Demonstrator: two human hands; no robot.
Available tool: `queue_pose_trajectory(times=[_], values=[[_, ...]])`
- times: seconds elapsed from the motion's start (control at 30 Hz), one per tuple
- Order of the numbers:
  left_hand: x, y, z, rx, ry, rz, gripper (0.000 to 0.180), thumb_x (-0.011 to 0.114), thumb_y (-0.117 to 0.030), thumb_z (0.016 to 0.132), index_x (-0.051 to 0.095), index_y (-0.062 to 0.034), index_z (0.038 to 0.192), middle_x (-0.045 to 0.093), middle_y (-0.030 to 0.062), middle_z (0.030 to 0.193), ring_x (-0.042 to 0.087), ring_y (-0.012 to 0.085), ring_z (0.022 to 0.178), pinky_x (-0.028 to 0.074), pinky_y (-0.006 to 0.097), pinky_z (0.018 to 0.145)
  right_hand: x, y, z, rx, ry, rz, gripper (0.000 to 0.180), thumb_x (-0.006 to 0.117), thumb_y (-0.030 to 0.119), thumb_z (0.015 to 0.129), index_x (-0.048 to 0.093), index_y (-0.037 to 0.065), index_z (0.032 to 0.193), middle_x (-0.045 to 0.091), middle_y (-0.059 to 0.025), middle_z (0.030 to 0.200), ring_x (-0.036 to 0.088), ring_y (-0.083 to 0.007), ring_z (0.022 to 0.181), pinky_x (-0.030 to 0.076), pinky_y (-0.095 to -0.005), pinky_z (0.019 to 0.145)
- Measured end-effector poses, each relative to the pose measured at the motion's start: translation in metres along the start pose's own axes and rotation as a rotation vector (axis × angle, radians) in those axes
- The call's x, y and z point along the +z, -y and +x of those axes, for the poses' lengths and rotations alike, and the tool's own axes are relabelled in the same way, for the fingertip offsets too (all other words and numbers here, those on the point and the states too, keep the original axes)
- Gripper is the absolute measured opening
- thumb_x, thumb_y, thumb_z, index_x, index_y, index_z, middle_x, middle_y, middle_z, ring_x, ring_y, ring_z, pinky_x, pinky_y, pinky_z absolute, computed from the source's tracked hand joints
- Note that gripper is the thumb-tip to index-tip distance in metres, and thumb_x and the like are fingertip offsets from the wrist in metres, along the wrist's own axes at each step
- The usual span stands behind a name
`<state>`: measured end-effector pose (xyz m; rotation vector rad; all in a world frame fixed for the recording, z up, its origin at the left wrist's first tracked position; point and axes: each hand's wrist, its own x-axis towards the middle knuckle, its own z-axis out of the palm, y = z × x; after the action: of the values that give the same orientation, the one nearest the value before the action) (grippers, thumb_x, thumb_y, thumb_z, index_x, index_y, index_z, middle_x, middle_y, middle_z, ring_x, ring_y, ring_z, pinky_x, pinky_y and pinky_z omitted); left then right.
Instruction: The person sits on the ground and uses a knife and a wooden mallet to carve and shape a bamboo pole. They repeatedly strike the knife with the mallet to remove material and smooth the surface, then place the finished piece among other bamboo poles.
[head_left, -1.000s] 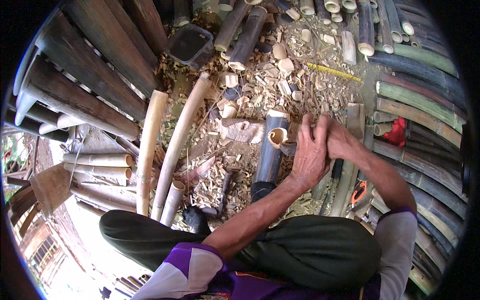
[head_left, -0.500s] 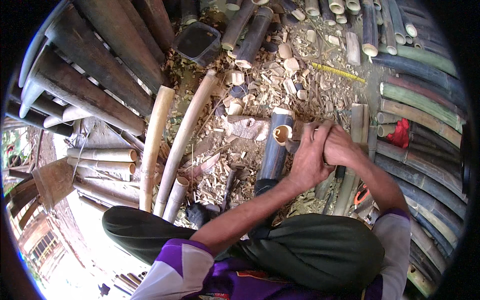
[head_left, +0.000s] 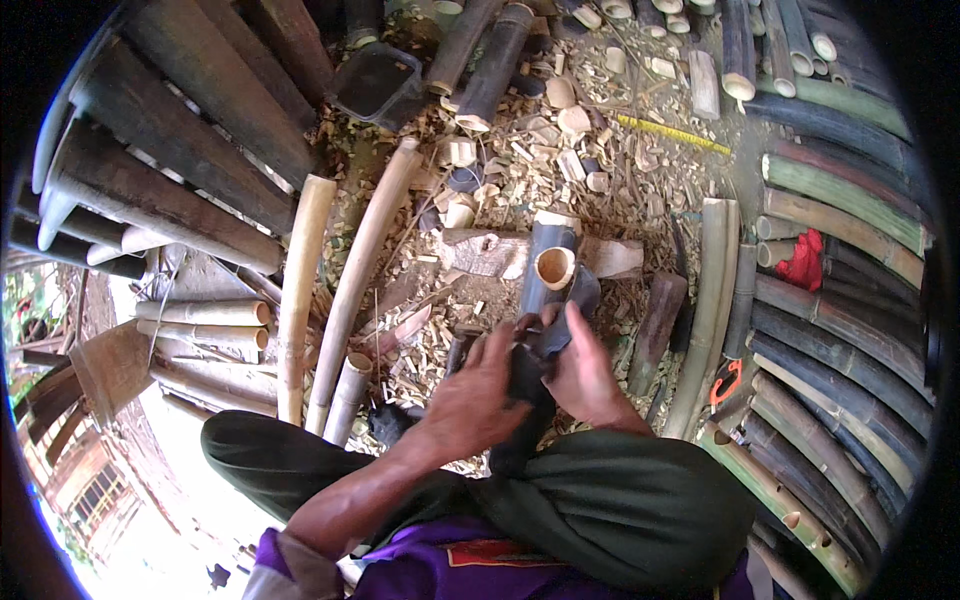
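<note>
A dark bamboo tube (head_left: 545, 285) leans from my lap up onto a wooden chopping block (head_left: 482, 252); its pale cut end faces up. My left hand (head_left: 478, 400) grips the tube's lower part from the left. My right hand (head_left: 588, 378) closes on it from the right, the thumb pressing a dark strip (head_left: 578, 300) beside the tube. My hands touch each other around the tube. Whether a blade is held is hidden by the fingers. My legs in dark green trousers (head_left: 610, 505) are crossed below.
Pale bamboo poles (head_left: 300, 290) lie to the left, dark thick poles (head_left: 170, 150) beyond them. Green and dark bamboo stalks (head_left: 850, 330) are stacked on the right, with a red cloth (head_left: 805, 260) and an orange-handled tool (head_left: 725, 385). Chips, offcuts, a yellow tape measure (head_left: 670, 133) and a black tray (head_left: 375, 80) cover the ground.
Both hands have slid down the tube toward my lap, exposing more of its cut end. The left hand has shifted from over the right to beside it.
</note>
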<state>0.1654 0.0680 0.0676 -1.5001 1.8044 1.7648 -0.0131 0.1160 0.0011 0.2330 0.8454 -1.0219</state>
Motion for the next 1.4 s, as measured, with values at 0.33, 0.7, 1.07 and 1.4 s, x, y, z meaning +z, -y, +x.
queue_pose_trajectory(times=[0.33,0.7,1.07,1.4], values=[[-0.112,-0.062,0.039,0.22,-0.027,0.981,0.01,0.069,-0.009,0.084,0.075,-0.0022,0.086,0.075,0.0154,0.087,0.076,0.0332,0.081,0.061,0.044,0.07,0.001,-0.004,0.041,0.204,0.167,0.587,0.029,0.048,0.019,0.11,0.062,-0.006,0.119,0.072,-0.0175,0.111,0.073,-0.0307,0.099,0.062,-0.0436,0.092],[0.054,0.03,0.036,-0.238,-0.051,-0.05,0.054,0.083,-0.022,0.071,0.066,0.0016,0.117,0.073,0.0253,0.095,0.072,0.0398,0.097,0.057,0.047,0.092,-0.038,0.053,0.048,0.283,-0.085,-0.499,0.028,0.061,0.025,0.098,0.066,-0.002,0.103,0.073,-0.0179,0.092,0.074,-0.0306,0.074,0.065,-0.0434,0.062],[-0.098,-0.064,0.041,0.066,0.119,0.94,0.026,0.069,-0.008,0.079,0.065,0.0015,0.103,0.073,0.019,0.085,0.076,0.034,0.082,0.061,0.044,0.071,-0.01,-0.001,0.037,0.227,0.158,0.484,0.035,0.05,0.025,0.109,0.062,-0.004,0.126,0.075,-0.0158,0.107,0.076,-0.0286,0.09,0.064,-0.0431,0.088],[0.067,0.014,0.036,-0.209,-0.103,-0.008,0.051,0.081,-0.018,0.074,0.061,0.0027,0.116,0.072,0.0243,0.098,0.072,0.0423,0.094,0.058,0.05,0.083,-0.045,0.067,0.054,0.317,-0.067,-0.593,0.026,0.061,0.025,0.095,0.067,0.001,0.1,0.074,-0.0127,0.086,0.074,-0.0249,0.071,0.061,-0.0381,0.056]])
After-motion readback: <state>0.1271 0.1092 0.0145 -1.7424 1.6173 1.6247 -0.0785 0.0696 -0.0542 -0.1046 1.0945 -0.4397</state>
